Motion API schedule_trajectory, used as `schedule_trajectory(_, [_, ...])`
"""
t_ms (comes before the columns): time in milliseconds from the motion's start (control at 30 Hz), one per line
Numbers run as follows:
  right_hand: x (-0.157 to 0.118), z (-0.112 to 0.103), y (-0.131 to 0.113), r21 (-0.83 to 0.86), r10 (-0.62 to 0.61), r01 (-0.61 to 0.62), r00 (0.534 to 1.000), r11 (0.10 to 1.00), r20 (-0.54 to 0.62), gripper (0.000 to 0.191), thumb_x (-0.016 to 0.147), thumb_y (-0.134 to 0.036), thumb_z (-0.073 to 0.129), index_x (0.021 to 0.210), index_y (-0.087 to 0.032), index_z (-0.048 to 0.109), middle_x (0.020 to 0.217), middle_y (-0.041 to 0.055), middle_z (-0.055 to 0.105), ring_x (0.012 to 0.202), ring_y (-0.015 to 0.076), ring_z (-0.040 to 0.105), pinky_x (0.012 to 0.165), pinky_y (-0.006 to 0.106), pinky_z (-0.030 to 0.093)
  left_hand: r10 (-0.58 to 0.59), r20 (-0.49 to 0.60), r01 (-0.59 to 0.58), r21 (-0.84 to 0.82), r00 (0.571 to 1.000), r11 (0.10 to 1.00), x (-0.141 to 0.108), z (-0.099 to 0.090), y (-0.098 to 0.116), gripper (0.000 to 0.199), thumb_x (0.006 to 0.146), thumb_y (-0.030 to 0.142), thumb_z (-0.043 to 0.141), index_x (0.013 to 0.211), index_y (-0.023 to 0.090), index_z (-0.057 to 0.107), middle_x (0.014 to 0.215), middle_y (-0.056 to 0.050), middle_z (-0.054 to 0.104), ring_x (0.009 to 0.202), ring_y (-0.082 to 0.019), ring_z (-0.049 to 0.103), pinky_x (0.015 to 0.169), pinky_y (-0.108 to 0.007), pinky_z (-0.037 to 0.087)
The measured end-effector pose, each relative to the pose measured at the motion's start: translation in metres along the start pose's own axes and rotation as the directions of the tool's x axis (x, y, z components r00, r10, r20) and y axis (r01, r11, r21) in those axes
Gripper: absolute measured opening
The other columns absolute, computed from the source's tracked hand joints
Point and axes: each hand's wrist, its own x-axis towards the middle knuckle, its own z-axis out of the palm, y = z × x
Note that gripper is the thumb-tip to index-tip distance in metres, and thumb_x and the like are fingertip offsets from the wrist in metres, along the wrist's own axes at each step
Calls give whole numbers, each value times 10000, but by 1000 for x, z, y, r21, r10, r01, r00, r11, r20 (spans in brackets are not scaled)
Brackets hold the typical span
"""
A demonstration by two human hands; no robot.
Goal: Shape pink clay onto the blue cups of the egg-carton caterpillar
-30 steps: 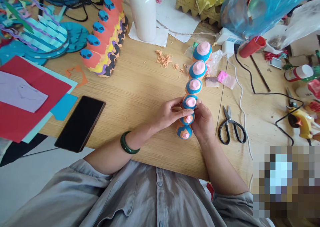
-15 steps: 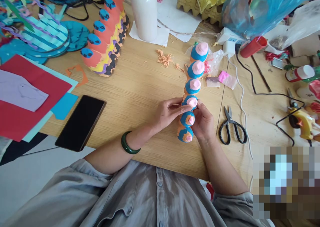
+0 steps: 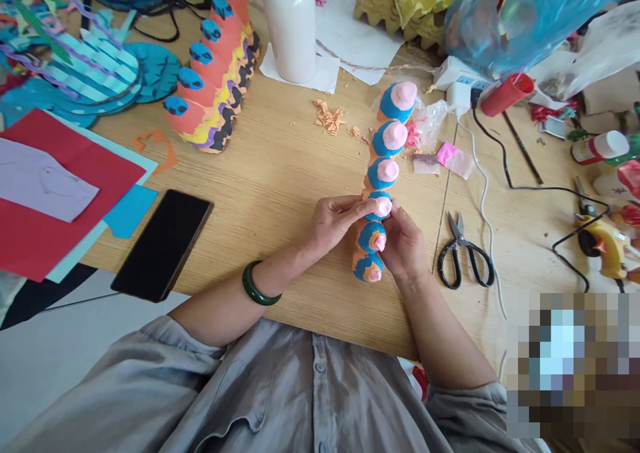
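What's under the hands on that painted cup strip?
The left hand and right hand wrap the fourth cup; its pink tip shows, but the surface beneath the fingers is hidden.

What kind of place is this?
Probably a craft workshop: the table holds a glue gun, scissors, red card, and a painted craft piece.

You are operating in a handicraft workshop: the wooden surface [image 3: 270, 173] carries a hot glue gun [image 3: 600, 240] and scissors [image 3: 463, 253] at right, coloured card [image 3: 65, 193] at left, and orange shavings [image 3: 329, 116] far.
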Motion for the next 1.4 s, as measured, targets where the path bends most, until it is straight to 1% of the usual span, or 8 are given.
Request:
schedule_trajectory(133, [-1, 3, -1, -12, -71, 71, 997, 997, -28, 273, 806, -510, 851, 794, -269, 724, 792, -12, 708, 742, 179, 644, 773, 359, 587, -15, 56, 15, -5, 998, 1000, 1, 0, 2, 570, 921, 740, 700, 813, 191, 809, 849, -34, 778, 867, -180, 689, 890, -329, 549])
schedule_trajectory(267, [-5, 5, -1, -77, -140, 135, 988, 988, -64, 248, 820, -511, 846, 773, -293, 736, 783, -22, 708, 721, 173, 611, 706, 335, 553, -41, 44, 41, -5, 998, 999, 2, 1, 8, 578, 832, 758, 782, 789, 182, 797, 848, -47, 780, 876, -193, 691, 883, -341, 561])
schedule_trajectory(500, [-7, 3, 0, -147, -187, 184, 982, 972, -5, 314, 826, -558, 881, 814, -274, 747, 741, -36, 677, 618, 128, 554, 570, 283, 472, -66, 104, 70, -41, 992, 997, 2, -2, 7, 544, 887, 712, 753, 782, 178, 733, 742, -10, 695, 712, -141, 635, 750, -296, 539])
schedule_trajectory(733, [-4, -2, 5, -209, -233, 231, 972, 950, 17, 340, 843, -594, 868, 864, -274, 755, 759, -35, 713, 617, 125, 603, 567, 271, 491, -96, 106, 106, -89, 990, 990, 3, -1, 7, 576, 900, 733, 703, 764, 174, 697, 776, -23, 690, 762, -147, 638, 797, -301, 538])
schedule_trajectory(933, [-7, -1, 7, -250, -239, 230, 971, 941, -9, 344, 835, -592, 873, 872, -270, 758, 775, -34, 734, 618, 124, 615, 586, 274, 503, -144, 124, 158, -115, 982, 981, 6, -3, 9, 480, 870, 626, 762, 712, 187, 650, 780, -13, 658, 771, -141, 604, 804, -299, 530])
schedule_trajectory(1033, [-7, 1, 6, -236, -212, 200, 977, 951, -28, 347, 825, -585, 880, 865, -265, 752, 770, -31, 729, 604, 121, 601, 555, 266, 477, -160, 132, 168, -48, 978, 985, 5, -3, 10, 466, 841, 622, 788, 720, 194, 650, 764, -11, 643, 749, -148, 582, 746, -302, 508])
schedule_trajectory(1233, [-4, 3, 2, -85, -199, 192, 977, 978, -82, 284, 798, -511, 907, 780, -261, 774, 765, -33, 702, 670, 114, 578, 617, 249, 498, -174, 178, 192, -91, 969, 977, 5, -3, 7, 610, 886, 795, 654, 870, 188, 719, 891, -59, 732, 891, -200, 675, 882, -352, 560])
schedule_trajectory(1400, [-5, 5, 1, -101, -173, 164, 981, 981, -91, 270, 813, -496, 891, 766, -263, 764, 686, -42, 630, 608, 113, 508, 549, 254, 443, -79, 188, 86, -31, 979, 996, 4, -2, 6, 531, 818, 690, 827, 944, 179, 759, 938, -50, 768, 927, -193, 698, 892, -319, 569])
